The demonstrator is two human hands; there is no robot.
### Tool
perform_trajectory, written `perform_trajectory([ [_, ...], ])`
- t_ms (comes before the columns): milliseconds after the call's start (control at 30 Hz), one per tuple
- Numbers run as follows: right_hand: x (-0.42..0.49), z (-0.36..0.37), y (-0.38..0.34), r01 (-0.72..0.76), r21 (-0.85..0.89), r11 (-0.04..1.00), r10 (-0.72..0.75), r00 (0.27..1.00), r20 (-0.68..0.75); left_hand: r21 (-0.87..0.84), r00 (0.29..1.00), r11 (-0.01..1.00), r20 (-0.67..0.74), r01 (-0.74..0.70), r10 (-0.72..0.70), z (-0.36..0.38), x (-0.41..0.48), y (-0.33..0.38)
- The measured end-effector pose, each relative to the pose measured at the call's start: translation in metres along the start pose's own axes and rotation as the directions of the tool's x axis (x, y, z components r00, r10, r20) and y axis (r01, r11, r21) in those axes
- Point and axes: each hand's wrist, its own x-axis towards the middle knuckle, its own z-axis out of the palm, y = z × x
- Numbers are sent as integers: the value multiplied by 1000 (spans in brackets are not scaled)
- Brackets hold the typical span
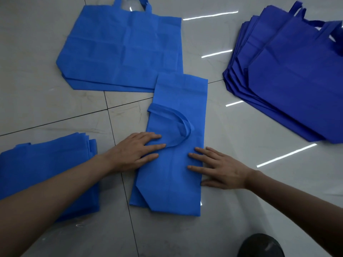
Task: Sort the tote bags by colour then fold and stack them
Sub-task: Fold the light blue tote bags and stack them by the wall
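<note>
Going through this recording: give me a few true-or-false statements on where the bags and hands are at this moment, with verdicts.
1. The left hand and the right hand both lie flat on the folded light blue bag. True.
2. The dark blue pile lies on the person's left. False: it lies on the right.
3. The folded bag's handle is hidden inside the fold. False: it loops on top, in plain view.
4. A light blue stack lies on the person's left. True.

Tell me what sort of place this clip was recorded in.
Likely indoors, working on the floor: glossy pale tiles with grout lines, reflected strip lights, and a dark blue bag pile lying straight on them. Home or workshop: cannot tell.
</note>
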Motion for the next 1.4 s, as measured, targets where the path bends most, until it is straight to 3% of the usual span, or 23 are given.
perform_trajectory([
  [200,-1,7,-5,30,-42,999,-34,996,-85,-22,996,997,56,67,-66,-12,14,9],
  [267,4,6,-7,17,-39,999,-23,986,-162,-163,986,975,100,148,-132,-11,19,7],
  [300,8,3,-11,-43,11,999,44,978,-204,-325,969,915,123,241,-212,-16,22,10],
  [333,12,-1,-16,-149,118,982,174,956,-237,-542,936,763,179,351,-302,-19,25,11],
  [400,23,-10,-28,-423,452,785,558,800,-220,-799,880,408,297,441,-370,-32,29,15],
  [467,39,-19,-34,-530,679,508,810,561,-168,-869,853,245,303,431,-425,-41,29,16],
  [567,60,-30,-30,-536,777,331,938,277,-208,-943,838,71,254,327,-483,-49,26,12],
  [667,76,-42,-21,-529,808,259,966,153,-210,-962,818,-91,266,257,-509,-44,25,8],
  [733,86,-48,-9,-542,818,193,981,97,-168,-975,791,-41,202,219,-578,-41,27,7],
  [833,97,-51,11,-577,815,47,999,24,-40,-965,750,122,99,234,-654,-37,32,10],
  [933,102,-51,16,-507,860,-59,998,-13,61,-938,744,220,56,268,-666,-36,45,14],
  [1033,100,-52,6,-336,940,-63,996,35,79,-935,775,188,126,302,-619,-33,52,12],
  [1167,89,-42,2,-167,985,-50,978,192,82,-952,852,92,217,293,-476,-33,54,7],
  [1233,84,-41,6,-137,987,-86,972,206,114,-940,854,42,289,339,-432,-38,56,3],
  [1333,86,-40,10,-181,978,-99,978,163,129,-903,779,34,351,429,-520,-43,62,0],
  [1400,93,-38,12,-306,950,-69,989,102,105,-825,649,147,305,546,-697,-42,66,7],
])
